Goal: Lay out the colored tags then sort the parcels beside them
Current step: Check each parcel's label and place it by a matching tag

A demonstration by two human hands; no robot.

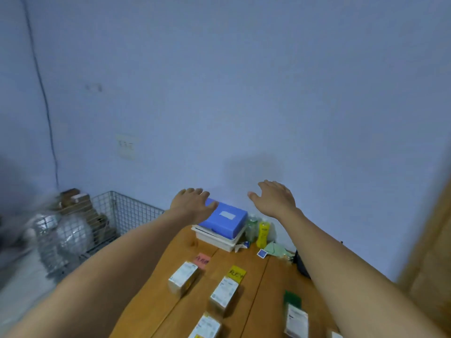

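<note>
With both hands' fingers point(192, 191) spread and empty above the blue box point(223, 219), a careless reach risks toppling the bottles point(262, 234) just right of them.

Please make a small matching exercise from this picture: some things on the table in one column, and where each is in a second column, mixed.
Things:
1. pink tag
2. yellow tag
3. green tag
4. blue box

Places:
A. on the white tray, under the left hand
B. rightmost of the three tags
C. leftmost tag
D. middle tag

Pairs: 1-C, 2-D, 3-B, 4-A
</note>
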